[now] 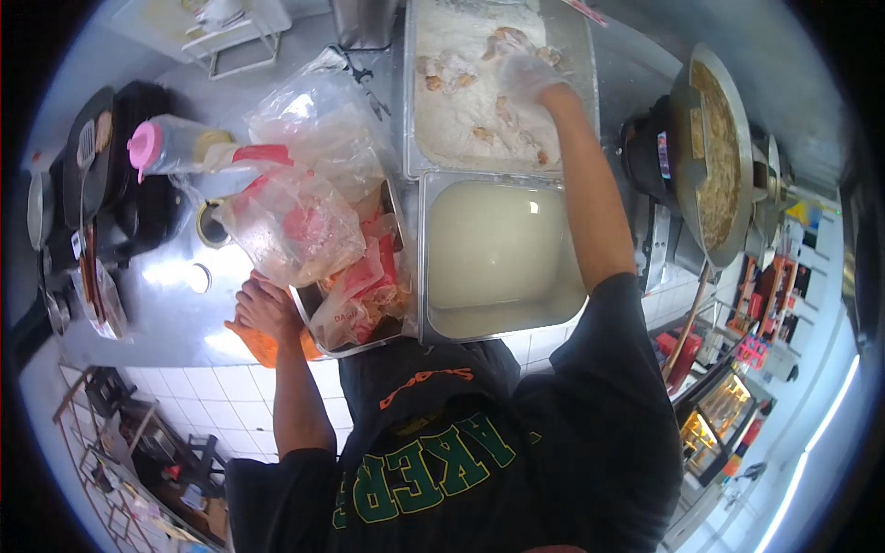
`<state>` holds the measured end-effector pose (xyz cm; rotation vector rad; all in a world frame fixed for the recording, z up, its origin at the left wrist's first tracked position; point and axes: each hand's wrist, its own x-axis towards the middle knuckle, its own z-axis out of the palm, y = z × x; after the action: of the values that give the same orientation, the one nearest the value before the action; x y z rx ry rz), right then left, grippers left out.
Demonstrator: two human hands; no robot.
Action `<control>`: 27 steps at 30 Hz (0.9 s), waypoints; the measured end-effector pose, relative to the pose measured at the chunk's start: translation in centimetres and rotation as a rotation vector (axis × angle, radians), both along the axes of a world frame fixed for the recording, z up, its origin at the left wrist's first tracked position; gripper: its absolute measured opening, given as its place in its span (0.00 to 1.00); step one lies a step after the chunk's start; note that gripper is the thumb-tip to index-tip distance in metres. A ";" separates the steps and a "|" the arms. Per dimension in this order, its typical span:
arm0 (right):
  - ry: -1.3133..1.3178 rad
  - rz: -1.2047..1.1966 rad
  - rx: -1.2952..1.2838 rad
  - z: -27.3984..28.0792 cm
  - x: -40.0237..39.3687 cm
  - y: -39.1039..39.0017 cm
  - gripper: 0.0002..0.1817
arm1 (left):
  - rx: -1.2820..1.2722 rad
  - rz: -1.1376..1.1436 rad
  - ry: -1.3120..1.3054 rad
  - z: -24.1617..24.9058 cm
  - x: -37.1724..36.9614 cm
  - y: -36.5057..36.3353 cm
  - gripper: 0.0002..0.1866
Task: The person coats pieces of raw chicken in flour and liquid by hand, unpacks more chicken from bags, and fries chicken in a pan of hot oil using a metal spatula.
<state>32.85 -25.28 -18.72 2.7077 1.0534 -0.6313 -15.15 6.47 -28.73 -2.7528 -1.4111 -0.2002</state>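
My right hand point(529, 76), in a clear plastic glove, reaches into a metal tray of white flour point(452, 124). Its blurred fingers are right at a flour-dusted piece of meat point(507, 41), and I cannot tell whether they grip it. More coated pieces point(447, 76) lie scattered in the flour. On the steel counter, my bare left hand point(267, 309) has its fingers curled on an orange cloth point(263, 343). Beside it stands a metal pan point(355, 348) with plastic bags point(309, 221) and reddish meat point(383, 309) in it.
A deep container of pale liquid point(498, 240) sits just in front of me. To the right is a large wok of oil point(719, 157). At left are a pink-capped bottle point(171, 145), an open tin point(214, 224) and a black pan with a slotted turner point(86, 147).
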 end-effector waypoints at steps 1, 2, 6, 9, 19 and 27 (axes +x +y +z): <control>0.048 0.054 -0.101 -1.0 -0.4 -0.9 0.10 | -0.026 0.007 0.001 0.0 0.0 0.1 0.18; 0.090 0.101 -0.202 -2.2 -1.0 -1.8 0.10 | -0.029 0.021 0.003 -0.1 -0.2 0.1 0.18; 0.063 0.052 0.061 -5.9 -2.5 -4.9 0.10 | -0.048 0.029 0.027 -0.7 -0.2 0.4 0.18; 0.171 0.140 0.180 -3.4 -2.7 -5.0 0.10 | -0.044 0.026 0.042 -0.5 -0.4 0.5 0.18; 0.064 0.057 -0.197 -0.1 -2.5 -3.9 0.11 | 0.028 0.004 0.049 -0.9 -0.4 0.4 0.18; 0.093 -0.032 -0.231 0.0 -2.0 -7.1 0.11 | 0.010 0.015 0.044 -0.8 -0.2 0.4 0.17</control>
<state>30.80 -32.42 -18.77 2.5216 0.8971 -0.8364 -15.40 6.86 -29.48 -2.7203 -1.4155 -0.1455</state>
